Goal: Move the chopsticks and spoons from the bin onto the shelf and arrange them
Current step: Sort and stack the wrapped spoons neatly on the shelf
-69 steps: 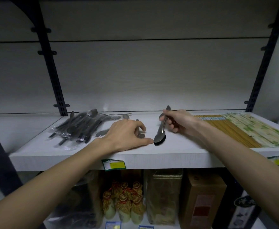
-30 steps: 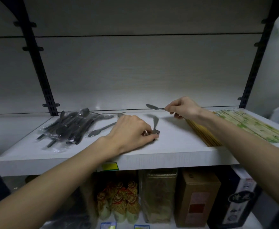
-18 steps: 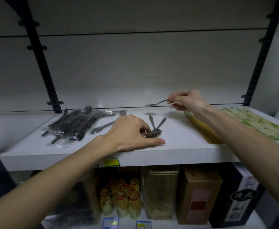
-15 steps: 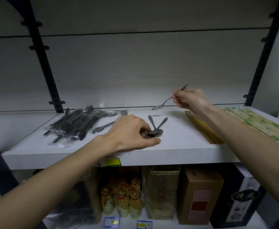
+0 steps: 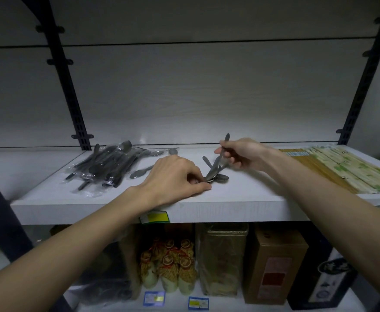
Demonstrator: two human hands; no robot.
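On the white shelf (image 5: 241, 209), left hand (image 5: 173, 176) pinching stacked spoon bowls (image 5: 216, 177), right hand (image 5: 241, 154) gripping a spoon handle (image 5: 224, 145), plastic bag of spoons (image 5: 108, 164) at left, wrapped chopsticks (image 5: 342, 167) at right.

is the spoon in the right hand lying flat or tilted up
Tilted up: the spoon slants, handle raised above the right hand, bowl down on the spoon stack.

Dim, cool light falls brightest on the shelf (image 5: 241, 194) and the back panel (image 5: 184, 104) behind it, the corners darken, the black uprights (image 5: 69, 86) bow with wide-angle distortion, and the lower goods look murky.
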